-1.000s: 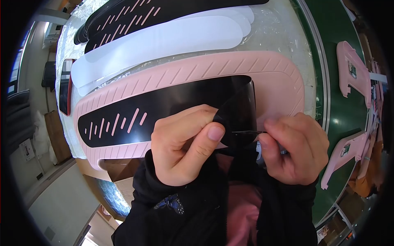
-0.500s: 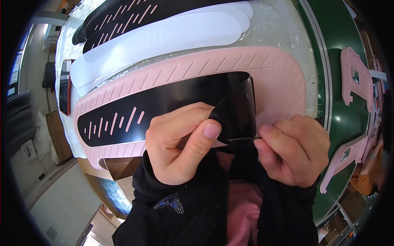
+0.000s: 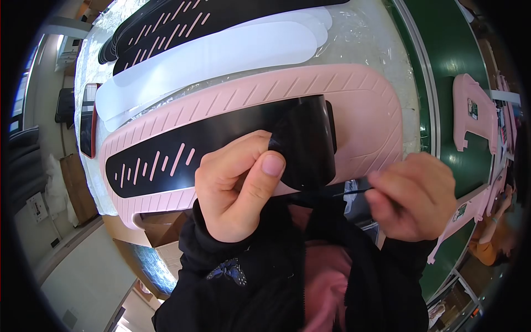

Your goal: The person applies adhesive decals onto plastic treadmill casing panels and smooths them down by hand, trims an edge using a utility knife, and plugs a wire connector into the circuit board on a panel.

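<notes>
A long pink panel (image 3: 368, 110) with slanted grooves lies across the table. On it rests a glossy black sheet (image 3: 221, 124) with pink slanted stripes at its left part. My left hand (image 3: 238, 185) pinches the edge of this sheet, whose right end is curled back over itself. To the right, my right hand (image 3: 412, 196) is closed on a thin dark tool (image 3: 354, 192) that points left, just below the curled end. Motion blurs this hand a little, and its tool tip is hard to make out.
White sheets (image 3: 221, 52) and stacked black striped sheets (image 3: 166, 33) lie beyond the panel. A red-edged phone (image 3: 88, 119) is at the left. Pink parts (image 3: 475, 108) lie on the green surface (image 3: 451, 50) at right. Another person's arm (image 3: 498, 213) shows at far right.
My right hand has moved right with the thin tool, away from the sheet. My left hand has shifted slightly left, folding the sheet's right end further back. Another person's arm has come into view.
</notes>
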The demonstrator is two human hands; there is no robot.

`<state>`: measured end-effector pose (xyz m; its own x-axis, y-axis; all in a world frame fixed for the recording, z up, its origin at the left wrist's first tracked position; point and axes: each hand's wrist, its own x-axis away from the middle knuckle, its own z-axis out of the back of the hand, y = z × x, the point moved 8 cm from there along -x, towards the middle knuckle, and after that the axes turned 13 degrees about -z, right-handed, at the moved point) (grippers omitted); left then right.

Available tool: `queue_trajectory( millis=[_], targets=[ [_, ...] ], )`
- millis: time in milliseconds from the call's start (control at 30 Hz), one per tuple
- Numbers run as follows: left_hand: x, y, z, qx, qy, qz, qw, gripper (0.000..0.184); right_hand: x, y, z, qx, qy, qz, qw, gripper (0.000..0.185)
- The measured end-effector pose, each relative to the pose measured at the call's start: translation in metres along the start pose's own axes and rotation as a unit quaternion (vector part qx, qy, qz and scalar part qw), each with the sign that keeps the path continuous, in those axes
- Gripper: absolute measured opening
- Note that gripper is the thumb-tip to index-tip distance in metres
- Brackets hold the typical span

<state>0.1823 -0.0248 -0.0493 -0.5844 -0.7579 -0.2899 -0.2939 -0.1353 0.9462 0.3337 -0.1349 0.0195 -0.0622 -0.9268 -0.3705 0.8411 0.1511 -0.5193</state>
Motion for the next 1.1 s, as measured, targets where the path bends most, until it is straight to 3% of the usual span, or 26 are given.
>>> queue_trajectory(
  millis=[167,267,567,833,967,1067,1100],
  targets=[
    [-0.001,0.003,-0.001,-0.025,-0.013,-0.031,0.999,0.024,-0.006,-0.014,-0.009,-0.006,0.047,0.006,0.999,0.019],
    [0.003,-0.002,0.001,0.007,0.027,0.014,1.000,0.024,-0.006,-0.013,-0.021,0.015,0.082,-0.012,0.996,0.019],
    [0.003,-0.002,0.000,-0.035,0.025,0.022,0.999,0.027,0.002,-0.009,-0.022,-0.001,0.080,0.005,0.997,0.019],
    [0.003,0.000,-0.003,-0.068,0.005,-0.003,0.998,0.026,0.001,-0.014,-0.019,0.027,0.027,0.010,0.999,0.019],
    [0.007,-0.007,0.000,0.024,0.099,0.038,0.994,0.025,-0.001,-0.016,-0.021,0.019,-0.021,0.029,0.999,0.015],
    [0.000,0.003,0.001,-0.037,-0.019,-0.044,0.998,0.024,-0.016,0.017,0.002,-0.013,0.018,-0.109,0.994,0.008],
    [-0.001,0.006,-0.001,-0.037,-0.017,-0.048,0.998,0.024,-0.021,0.029,0.008,-0.024,0.031,-0.153,0.987,0.006]
  ],
)
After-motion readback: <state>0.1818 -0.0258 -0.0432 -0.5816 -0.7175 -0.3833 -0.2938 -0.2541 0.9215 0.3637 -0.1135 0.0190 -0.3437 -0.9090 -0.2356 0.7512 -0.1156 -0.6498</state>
